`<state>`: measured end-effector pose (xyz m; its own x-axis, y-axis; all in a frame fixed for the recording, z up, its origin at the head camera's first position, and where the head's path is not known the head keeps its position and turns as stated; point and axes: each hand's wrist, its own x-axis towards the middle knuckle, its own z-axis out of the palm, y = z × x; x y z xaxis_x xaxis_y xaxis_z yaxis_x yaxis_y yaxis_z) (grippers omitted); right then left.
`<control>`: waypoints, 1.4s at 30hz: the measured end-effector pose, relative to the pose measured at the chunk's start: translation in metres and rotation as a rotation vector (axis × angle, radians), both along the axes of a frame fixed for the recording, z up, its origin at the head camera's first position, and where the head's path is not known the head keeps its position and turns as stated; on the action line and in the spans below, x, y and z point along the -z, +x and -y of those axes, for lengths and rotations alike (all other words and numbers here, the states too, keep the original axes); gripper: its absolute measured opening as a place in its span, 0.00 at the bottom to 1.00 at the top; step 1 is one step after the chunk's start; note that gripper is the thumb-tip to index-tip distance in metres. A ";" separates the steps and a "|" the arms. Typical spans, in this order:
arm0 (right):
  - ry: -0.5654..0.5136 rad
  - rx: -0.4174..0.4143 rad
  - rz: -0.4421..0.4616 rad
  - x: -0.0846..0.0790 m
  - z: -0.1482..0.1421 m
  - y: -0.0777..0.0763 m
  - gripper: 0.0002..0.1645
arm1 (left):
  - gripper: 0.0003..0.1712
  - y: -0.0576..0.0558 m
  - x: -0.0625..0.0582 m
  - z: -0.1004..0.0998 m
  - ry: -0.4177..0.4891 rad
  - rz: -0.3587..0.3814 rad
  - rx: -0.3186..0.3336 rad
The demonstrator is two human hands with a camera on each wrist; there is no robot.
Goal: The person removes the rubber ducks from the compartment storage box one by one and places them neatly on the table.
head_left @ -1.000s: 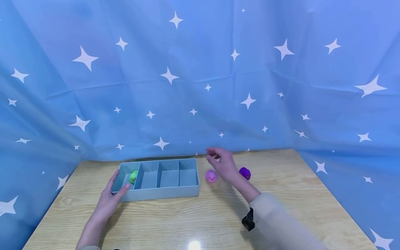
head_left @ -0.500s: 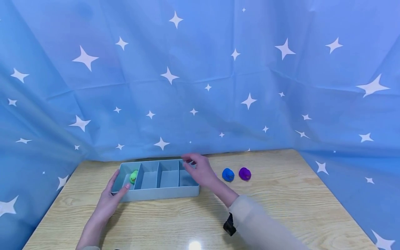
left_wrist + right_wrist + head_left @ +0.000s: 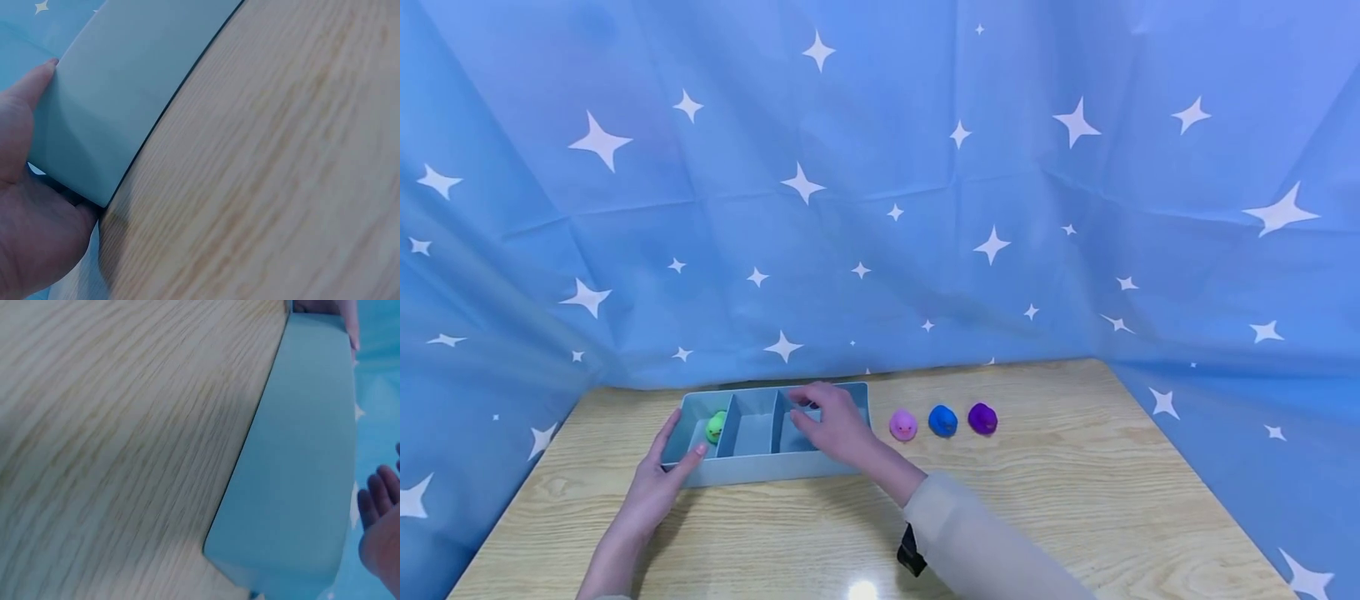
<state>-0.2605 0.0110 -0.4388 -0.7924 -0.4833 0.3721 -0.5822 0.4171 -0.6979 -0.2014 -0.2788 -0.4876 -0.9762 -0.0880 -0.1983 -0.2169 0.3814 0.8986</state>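
Note:
A long blue-grey divided box point(image 3: 760, 468) lies on the table. My left hand point(image 3: 658, 487) grips its left end, thumb at the front rim and fingers round the far side; in the left wrist view the hand point(image 3: 34, 234) holds the box's corner. Inside the leftmost compartment sits a green toy duck point(image 3: 716, 427). My right hand point(image 3: 835, 425) hovers over the right-hand compartments, fingers loosely bent and thumb apart, with nothing seen in it. Right of the box stand a pink toy duck point(image 3: 903, 425), a blue toy duck point(image 3: 943, 422) and a purple toy duck point(image 3: 982, 419) in a row.
The wooden table point(image 3: 1075, 492) extends in front of the box and to the right of the ducks. A blue curtain point(image 3: 880, 192) with white stars hangs behind and at both sides, close behind the box's far edge.
My right hand has moved left, from above the pink and blue ducks to over the box, uncovering both ducks. My left hand keeps its hold on the box's end.

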 end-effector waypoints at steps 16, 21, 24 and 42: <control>-0.026 -0.069 0.080 0.001 0.021 0.002 0.20 | 0.54 0.001 0.001 0.000 0.008 -0.015 -0.001; -0.048 -0.085 0.083 0.003 0.026 0.002 0.20 | 0.54 0.000 0.001 -0.001 0.009 -0.003 -0.008; -0.035 -0.087 0.092 0.001 0.030 0.002 0.20 | 0.55 0.001 0.000 -0.002 0.008 0.003 -0.009; 0.214 -0.081 0.084 -0.006 0.064 0.000 0.23 | 0.57 0.003 -0.001 -0.003 -0.011 0.023 -0.005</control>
<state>-0.2600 -0.0533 -0.4326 -0.7717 -0.6073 0.1891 -0.5635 0.5150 -0.6459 -0.1983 -0.2759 -0.4869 -0.9710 -0.0955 -0.2193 -0.2392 0.3897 0.8893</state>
